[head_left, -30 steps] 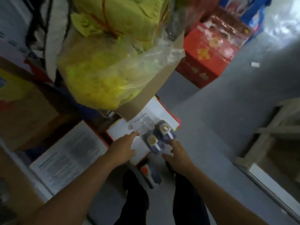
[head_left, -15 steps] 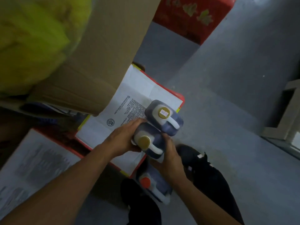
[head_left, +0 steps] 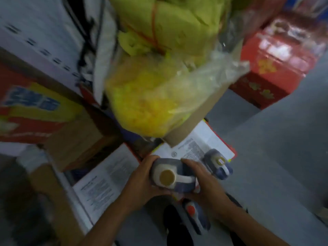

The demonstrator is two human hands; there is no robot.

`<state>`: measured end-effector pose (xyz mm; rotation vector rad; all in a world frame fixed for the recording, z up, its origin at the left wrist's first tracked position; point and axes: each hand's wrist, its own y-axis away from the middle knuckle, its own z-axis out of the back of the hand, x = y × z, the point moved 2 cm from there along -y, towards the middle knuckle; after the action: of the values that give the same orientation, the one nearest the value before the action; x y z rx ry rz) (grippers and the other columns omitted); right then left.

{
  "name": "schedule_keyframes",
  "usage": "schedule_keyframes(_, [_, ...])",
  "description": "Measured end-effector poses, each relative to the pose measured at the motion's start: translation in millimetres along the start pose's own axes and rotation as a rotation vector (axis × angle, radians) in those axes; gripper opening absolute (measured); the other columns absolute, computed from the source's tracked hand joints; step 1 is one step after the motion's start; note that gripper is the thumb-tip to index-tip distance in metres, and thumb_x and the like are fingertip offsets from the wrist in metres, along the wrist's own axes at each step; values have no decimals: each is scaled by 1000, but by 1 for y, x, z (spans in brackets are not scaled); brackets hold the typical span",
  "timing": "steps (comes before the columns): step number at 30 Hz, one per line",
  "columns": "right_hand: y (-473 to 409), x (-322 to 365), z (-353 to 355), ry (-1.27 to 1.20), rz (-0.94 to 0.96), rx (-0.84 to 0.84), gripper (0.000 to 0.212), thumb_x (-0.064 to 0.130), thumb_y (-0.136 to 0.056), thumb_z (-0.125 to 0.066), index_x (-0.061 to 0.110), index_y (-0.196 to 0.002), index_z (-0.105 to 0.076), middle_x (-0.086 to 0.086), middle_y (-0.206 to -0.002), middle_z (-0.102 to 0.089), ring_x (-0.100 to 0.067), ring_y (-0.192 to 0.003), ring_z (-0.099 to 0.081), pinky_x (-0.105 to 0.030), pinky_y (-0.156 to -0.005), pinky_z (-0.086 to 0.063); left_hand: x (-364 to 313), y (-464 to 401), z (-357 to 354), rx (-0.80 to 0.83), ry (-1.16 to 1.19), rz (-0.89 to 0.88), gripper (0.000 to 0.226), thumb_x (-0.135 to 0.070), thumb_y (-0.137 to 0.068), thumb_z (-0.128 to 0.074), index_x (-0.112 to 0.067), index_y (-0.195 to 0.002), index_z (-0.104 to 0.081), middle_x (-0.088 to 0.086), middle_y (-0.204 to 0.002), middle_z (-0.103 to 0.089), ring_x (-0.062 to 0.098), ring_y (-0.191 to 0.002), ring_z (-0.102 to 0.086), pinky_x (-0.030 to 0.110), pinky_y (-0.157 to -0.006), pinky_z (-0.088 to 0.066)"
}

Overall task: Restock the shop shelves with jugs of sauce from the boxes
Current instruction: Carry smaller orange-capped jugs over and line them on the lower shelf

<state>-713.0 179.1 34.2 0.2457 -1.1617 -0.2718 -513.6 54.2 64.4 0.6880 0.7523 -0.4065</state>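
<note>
at 9 o'clock i see a red and yellow printed carton (head_left: 33, 110), blurred. white printed box flaps (head_left: 104, 180) lie open toward 7 o'clock. my left hand (head_left: 142, 181) curls round the left side of a dark plastic sauce jug with a tan cap (head_left: 170, 174), low centre; my right hand (head_left: 205, 181) grips its other side. a second tan-capped jug (head_left: 219, 164) stands on the flap at 4 o'clock. a clear bag of yellow goods (head_left: 156, 93) hangs at 12 o'clock.

Jug (head_left: 170, 174) btwn both hands
</note>
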Motion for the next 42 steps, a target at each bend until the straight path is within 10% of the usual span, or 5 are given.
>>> schedule_keyframes(17, [137,611,7,-155,1065,829,108,41,-81,-87,54,-158,-11,31,-165,-19,-2,-153,-24,-44,-121,-36,-327,498,265,-1472,71,-25,95,-34,-71,-93,-44,-148,-40,-25,-151,-45,2,-138,-46,38,-110,-47])
schedule_keyframes(20, [186,647,-21,-113,1137,978,106,29,-81,-85,66,-149,-13,42,-155,-26,17,-141,-33,-15,-109,-42,-339,564,245,-1602,45,36,92,-35,-73,-91,-55,-145,-37,-29,-147,-48,-3,-134,-49,35,-107,-49])
schedule_keyframes(26, [276,666,-98,21,1169,1333,98,6,-89,-75,65,-140,-15,38,-142,-32,31,-117,-44,-7,-87,-49,-320,657,167,-1729,4,277,103,-58,-70,-87,-63,-147,-18,-33,-151,-38,-7,-137,-42,25,-110,-44])
schedule_keyframes(31, [325,650,-178,147,1177,1498,102,17,-86,-81,66,-147,-17,38,-144,-38,0,-134,-50,-36,-101,-57,-278,714,118,-1821,-53,512,105,-50,-75,-85,-57,-152,-14,-23,-147,-37,-4,-135,-39,23,-110,-42])
schedule_keyframes(42, [361,641,-341,153,1198,1474,105,23,-80,-87,53,-154,-19,17,-159,-37,-9,-142,-44,-39,-110,-50,-149,788,130,-1848,55,742,105,-35,-73,-87,-50,-154,-21,-16,-155,-39,8,-141,-42,43,-112,-45])
